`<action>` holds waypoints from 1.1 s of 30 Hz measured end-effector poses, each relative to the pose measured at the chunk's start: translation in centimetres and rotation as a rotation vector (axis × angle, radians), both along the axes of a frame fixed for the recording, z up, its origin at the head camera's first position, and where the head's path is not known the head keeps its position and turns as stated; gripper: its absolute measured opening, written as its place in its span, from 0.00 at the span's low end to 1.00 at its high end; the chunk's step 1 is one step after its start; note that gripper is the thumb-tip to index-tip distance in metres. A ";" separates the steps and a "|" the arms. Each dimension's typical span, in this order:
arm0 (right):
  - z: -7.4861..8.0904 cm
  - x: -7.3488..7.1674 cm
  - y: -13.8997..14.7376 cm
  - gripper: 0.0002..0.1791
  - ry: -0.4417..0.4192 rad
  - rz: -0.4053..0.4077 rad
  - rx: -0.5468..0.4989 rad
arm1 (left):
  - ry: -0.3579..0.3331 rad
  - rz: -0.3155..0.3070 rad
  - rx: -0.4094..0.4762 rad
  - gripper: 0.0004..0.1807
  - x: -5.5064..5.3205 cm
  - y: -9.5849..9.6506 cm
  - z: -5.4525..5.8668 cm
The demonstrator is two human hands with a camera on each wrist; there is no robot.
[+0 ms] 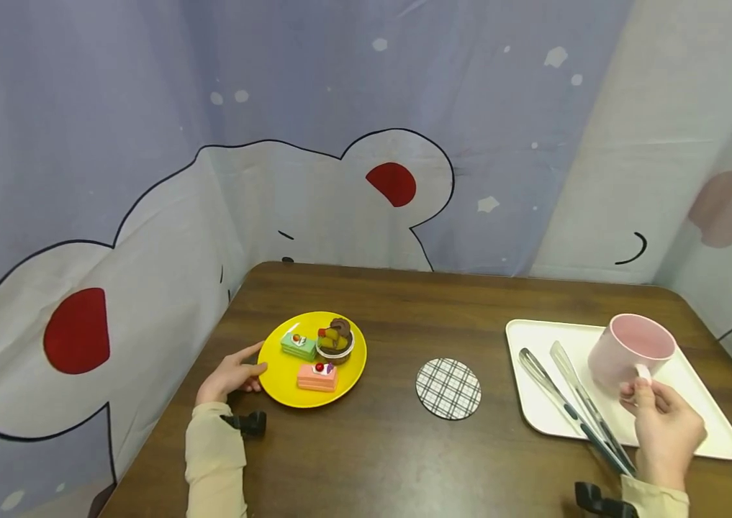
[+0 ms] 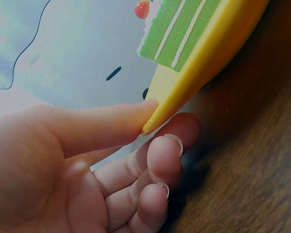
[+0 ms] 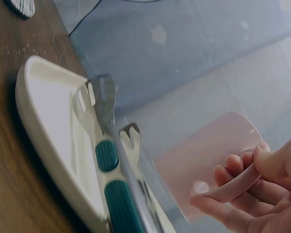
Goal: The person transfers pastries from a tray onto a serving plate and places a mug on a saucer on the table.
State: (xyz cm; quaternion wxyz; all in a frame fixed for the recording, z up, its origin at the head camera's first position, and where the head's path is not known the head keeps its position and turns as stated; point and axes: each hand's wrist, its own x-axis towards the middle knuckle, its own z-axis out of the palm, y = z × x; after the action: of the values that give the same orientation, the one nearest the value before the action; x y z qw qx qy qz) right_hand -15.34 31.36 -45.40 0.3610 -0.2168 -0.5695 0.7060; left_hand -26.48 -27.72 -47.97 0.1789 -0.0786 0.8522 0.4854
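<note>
My left hand (image 1: 232,374) pinches the left rim of a yellow plate (image 1: 284,385), with the thumb on top and the fingers beneath, as the left wrist view shows. On the plate sit a green cake slice (image 1: 299,347), a pink cake slice (image 1: 317,378) and a brown cupcake (image 1: 335,341). At the right, my right hand (image 1: 666,424) grips the handle of a pink mug (image 1: 621,356), which stands upright over a white tray (image 1: 705,424). Whether the mug's base touches the tray, I cannot tell.
Two long metal utensils (image 1: 576,388) with dark handles lie across the tray, their ends over its near edge. A round checked coaster (image 1: 448,389) lies between plate and tray on the brown table (image 1: 391,460). Printed curtains (image 1: 314,194) hang behind the table.
</note>
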 end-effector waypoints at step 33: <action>2.8 -1.9 -4.7 0.14 -0.085 0.160 0.094 | -0.019 0.018 0.016 0.35 -0.2 0.1 -0.2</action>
State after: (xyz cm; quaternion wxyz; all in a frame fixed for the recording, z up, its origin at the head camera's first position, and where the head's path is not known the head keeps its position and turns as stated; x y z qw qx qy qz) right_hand -17.25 26.69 -42.63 0.2888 -0.1833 -0.6321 0.6953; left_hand -26.69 -27.64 -48.17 0.1832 -0.0893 0.8457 0.4932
